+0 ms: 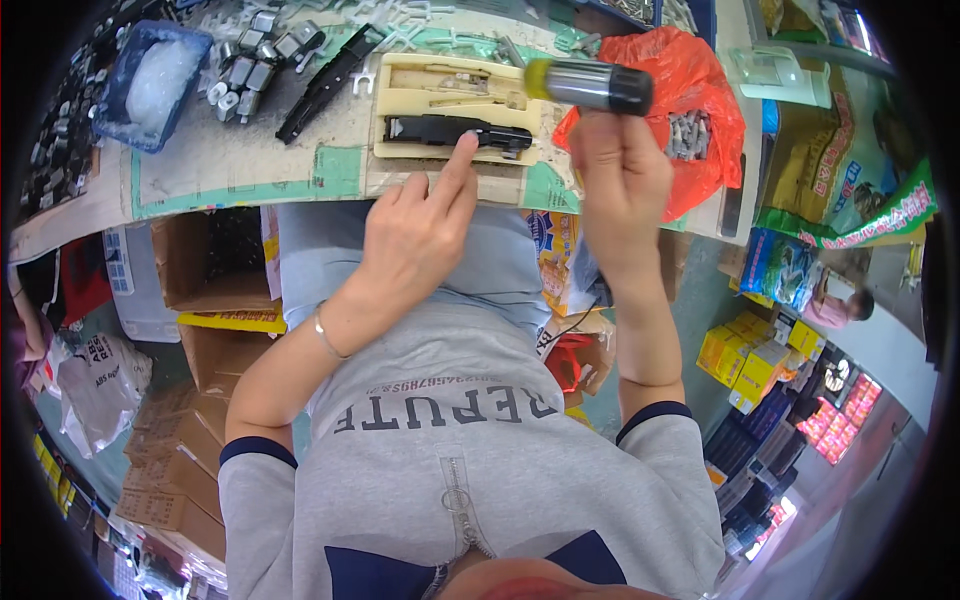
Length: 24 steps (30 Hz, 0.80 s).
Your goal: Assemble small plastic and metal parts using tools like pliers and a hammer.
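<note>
A long black part [430,131] lies in the lower slot of a cream-coloured tray-like fixture [382,90] on the bench. My left hand [415,228] presses its outstretched index finger on the right half of that part, the other fingers loosely bent. To the right, my right hand [628,185] is raised above the bench, fingers wrapped round a mallet. The mallet's cylindrical head [590,86], yellow at one end and black at the other, hangs right of the fixture; its handle is hidden by my hand.
Another long black part [325,85] lies left of the fixture, beside metal blocks [245,75]. A blue bin [200,50] holds a whitish mass. On the right is a red plastic bag [720,130] with small metal pieces [688,135]. White plastic pieces lie along the back.
</note>
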Motion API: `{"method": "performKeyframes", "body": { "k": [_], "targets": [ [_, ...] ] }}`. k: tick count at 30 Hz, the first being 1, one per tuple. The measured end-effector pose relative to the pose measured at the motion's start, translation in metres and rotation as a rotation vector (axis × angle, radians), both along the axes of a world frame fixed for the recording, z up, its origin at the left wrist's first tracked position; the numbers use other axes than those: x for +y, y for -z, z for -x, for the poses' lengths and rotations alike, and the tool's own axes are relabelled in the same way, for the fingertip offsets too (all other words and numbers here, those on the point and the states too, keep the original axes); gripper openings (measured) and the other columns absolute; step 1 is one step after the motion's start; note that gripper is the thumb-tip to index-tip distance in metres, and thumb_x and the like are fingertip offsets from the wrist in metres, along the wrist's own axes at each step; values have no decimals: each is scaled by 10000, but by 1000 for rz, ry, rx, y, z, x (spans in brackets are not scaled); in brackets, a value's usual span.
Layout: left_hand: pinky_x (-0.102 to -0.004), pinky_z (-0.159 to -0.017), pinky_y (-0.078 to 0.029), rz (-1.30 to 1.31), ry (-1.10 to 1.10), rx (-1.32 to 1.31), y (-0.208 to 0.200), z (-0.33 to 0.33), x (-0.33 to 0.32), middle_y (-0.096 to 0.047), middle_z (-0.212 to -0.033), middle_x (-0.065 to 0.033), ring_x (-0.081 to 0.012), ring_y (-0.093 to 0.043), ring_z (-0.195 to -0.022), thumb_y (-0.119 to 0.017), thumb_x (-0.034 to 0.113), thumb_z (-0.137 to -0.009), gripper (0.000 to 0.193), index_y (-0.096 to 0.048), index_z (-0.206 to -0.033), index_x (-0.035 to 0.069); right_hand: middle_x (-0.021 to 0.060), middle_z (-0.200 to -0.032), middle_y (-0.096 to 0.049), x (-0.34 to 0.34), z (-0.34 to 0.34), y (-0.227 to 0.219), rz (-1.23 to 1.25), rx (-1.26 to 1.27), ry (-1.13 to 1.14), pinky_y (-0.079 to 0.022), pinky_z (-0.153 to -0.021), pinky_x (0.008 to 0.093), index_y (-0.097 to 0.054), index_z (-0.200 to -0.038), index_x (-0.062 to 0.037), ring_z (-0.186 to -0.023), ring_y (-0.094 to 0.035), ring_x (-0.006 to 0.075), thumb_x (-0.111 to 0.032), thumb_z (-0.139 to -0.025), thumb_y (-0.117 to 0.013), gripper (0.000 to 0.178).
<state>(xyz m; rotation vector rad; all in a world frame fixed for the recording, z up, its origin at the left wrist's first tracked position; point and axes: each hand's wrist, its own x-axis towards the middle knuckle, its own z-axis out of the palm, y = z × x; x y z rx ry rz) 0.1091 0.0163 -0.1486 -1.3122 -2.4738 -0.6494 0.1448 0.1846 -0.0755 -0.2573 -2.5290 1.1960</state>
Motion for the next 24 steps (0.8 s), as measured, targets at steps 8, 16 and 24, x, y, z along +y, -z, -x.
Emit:
{"method": "performKeyframes", "body": {
  "k": [8, 16, 24],
  "targets": [
    [-243, -406, -395, 36, -93, -14, 20, -17, 4, -480, -1368, -126, -112, -490, -433, -581, 112, -682, 62, -528, -683, 79, 160, -742, -626, -19, 15, -1, 0, -17, -117, -475, -565, 436, -587, -997, -45, -683, -617, 343, -246, -906, -532, 228],
    [-226, -372, -378, 77, -105, -8, 25, -21, 4, -487, -1358, -142, -78, -478, -376, -567, 139, -705, 52, -539, -706, 94, 159, -716, -618, -23, 18, 5, -32, -21, -190, -459, -548, 427, -594, -1001, -30, -652, -606, 342, -200, -914, -534, 200],
    [-229, -389, -396, 68, -86, -48, 35, -26, 1, -553, -1274, -93, -88, -499, -399, -568, 145, -706, 91, -570, -785, 99, 147, -737, -620, -41, 25, 15, -249, 23, -373, -479, -536, 404, -597, -1040, -32, -643, -618, 306, -197, -890, -568, 225]
  ]
}}
